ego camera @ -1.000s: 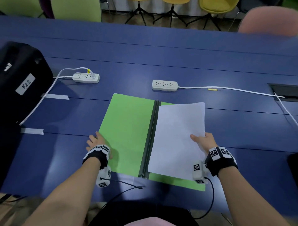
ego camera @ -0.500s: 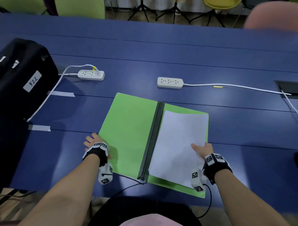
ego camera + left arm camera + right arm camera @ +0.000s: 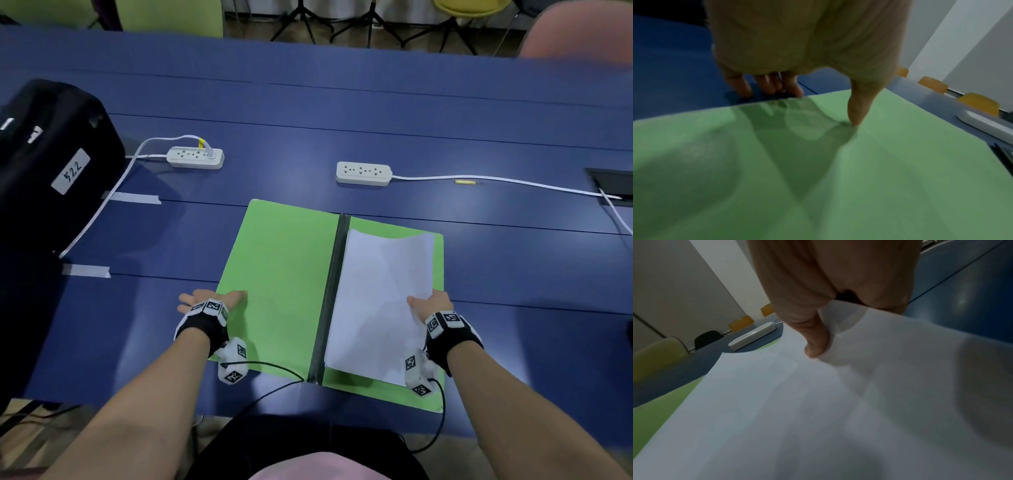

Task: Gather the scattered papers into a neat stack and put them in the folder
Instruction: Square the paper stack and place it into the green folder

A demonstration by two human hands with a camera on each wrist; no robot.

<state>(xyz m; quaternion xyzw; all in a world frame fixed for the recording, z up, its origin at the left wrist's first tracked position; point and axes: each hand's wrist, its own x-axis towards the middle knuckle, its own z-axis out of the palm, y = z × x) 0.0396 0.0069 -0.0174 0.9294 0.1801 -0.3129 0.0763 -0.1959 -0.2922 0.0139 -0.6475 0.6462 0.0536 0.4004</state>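
Note:
An open green folder (image 3: 281,274) lies flat on the blue table (image 3: 308,120), its dark spine down the middle. A white paper stack (image 3: 376,294) rests on the folder's right half, inside its edges, slightly bowed. My right hand (image 3: 426,303) pinches the stack's right edge, with the thumb (image 3: 813,337) on top of the paper stack (image 3: 818,402) and the fingers hidden beneath. My left hand (image 3: 212,298) sits at the folder's left edge. Its thumb (image 3: 857,105) presses the green folder (image 3: 838,178), and its fingers (image 3: 772,84) touch the table just beyond the edge.
Two white power strips (image 3: 195,157) (image 3: 363,173) with cords lie behind the folder. A black bag (image 3: 44,164) stands at the far left beside tape strips (image 3: 135,197) (image 3: 85,270). A cable hatch (image 3: 613,185) is at the right. Wrist-camera cables (image 3: 274,366) trail over the folder's near edge.
My right hand drew the paper stack toward me and lowered it, so it lies within the folder's right half instead of overhanging its far edge. My left hand stayed at the left edge.

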